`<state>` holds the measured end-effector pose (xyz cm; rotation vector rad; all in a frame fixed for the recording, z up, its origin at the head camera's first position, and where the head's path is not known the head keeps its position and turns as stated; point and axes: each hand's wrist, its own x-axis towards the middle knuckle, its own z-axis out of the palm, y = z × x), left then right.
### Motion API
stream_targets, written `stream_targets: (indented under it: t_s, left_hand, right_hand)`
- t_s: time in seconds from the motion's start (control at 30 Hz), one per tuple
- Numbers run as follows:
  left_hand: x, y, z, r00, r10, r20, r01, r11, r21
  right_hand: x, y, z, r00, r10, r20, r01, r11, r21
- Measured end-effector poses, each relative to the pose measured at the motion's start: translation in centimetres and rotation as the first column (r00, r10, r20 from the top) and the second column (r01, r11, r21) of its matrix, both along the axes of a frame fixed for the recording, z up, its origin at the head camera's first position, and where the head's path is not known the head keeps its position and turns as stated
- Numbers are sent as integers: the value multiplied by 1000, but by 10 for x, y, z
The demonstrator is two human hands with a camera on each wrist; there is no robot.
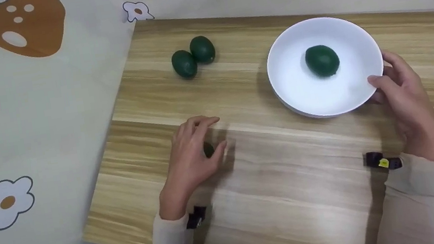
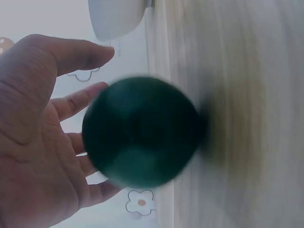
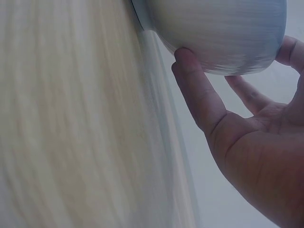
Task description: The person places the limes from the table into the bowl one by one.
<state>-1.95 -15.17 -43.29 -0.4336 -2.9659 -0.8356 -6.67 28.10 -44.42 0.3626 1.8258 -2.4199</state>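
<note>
The right hand (image 1: pixel 409 97) grips a white bowl (image 1: pixel 295 97) by its right side, thumb over the rim and fingers against the outside wall. One dark green, egg-shaped fruit (image 1: pixel 322 61) lies inside the bowl. Over the left part of the table, the left hand (image 1: pixel 193 151) curves loosely above another such fruit (image 1: pixel 208 149), which it mostly covers in the head view. In the left wrist view this fruit (image 2: pixel 142 133) sits in front of the palm, with the thumb apart from it. The bowl's outer wall (image 3: pixel 223 33) fills the top of the right wrist view.
Two more dark green fruits (image 1: pixel 184 64) lie side by side near the back left of the wooden table (image 1: pixel 258 167). The table's left edge slants past the left hand. A pale sheet printed with flowers (image 1: pixel 3 203) borders the table at left and back.
</note>
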Motion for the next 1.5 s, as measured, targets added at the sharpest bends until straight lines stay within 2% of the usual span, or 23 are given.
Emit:
stream_targets:
  t_s: [0.2,0.37,0.73,1.03,1.5]
  left_hand:
    - [8,-11,-1,997,24,72,-22,999,-29]
    - [13,-18,0,994,23,103,-20,999,-35]
    - [24,-20,6,978,26,205,-23,1000,-18]
    - [27,-19,8,970,30,240,-20,999,-47]
    - [26,-20,8,966,-34,256,36,999,-4]
  right_hand:
    - [0,0,1,1000,6,10,-6,1000,9]
    - [1,1,2,1000,-1,25,0,1000,16]
    - [1,1,1,1000,3,19,-3,1000,12]
    - [1,0,1,1000,-4,25,4,1000,-1]
    - [0,0,-2,1000,1,-10,-1,1000,-14]
